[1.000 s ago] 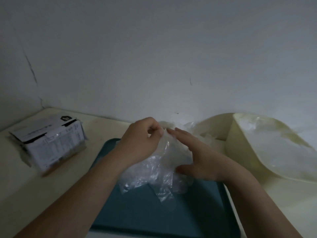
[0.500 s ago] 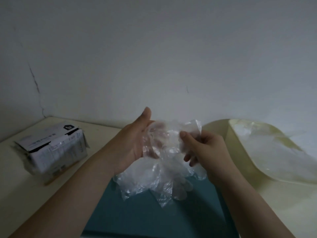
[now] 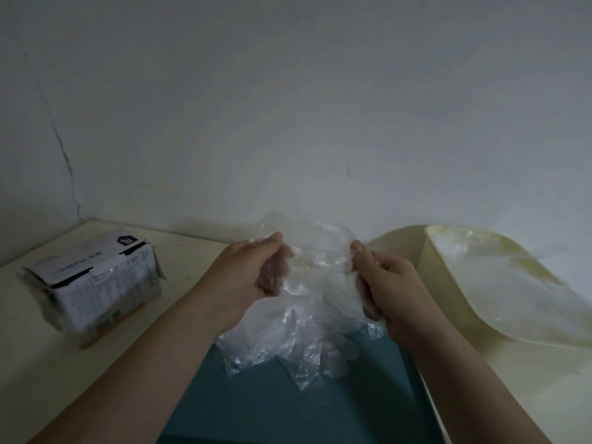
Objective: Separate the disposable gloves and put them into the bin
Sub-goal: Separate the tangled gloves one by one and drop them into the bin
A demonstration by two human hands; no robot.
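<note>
left hand (image 3: 253, 270) and right hand (image 3: 390, 290) each pinched the clump of disposable gloves (image 3: 307, 315), held above the teal tray (image 3: 288, 408). bin (image 3: 448, 290) stood right of the tray; cardboard box (image 3: 96, 283) left, on the counter (image 3: 64, 379).

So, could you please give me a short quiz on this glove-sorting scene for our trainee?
1. True or false: the left hand and the right hand both grip the clump of clear disposable gloves.
2. On which side of the teal tray does the cream bin stand? A) left B) right C) in front
3. What sits at the left end of the table?
Key: 1 true; 2 B; 3 the printed cardboard box.
</note>
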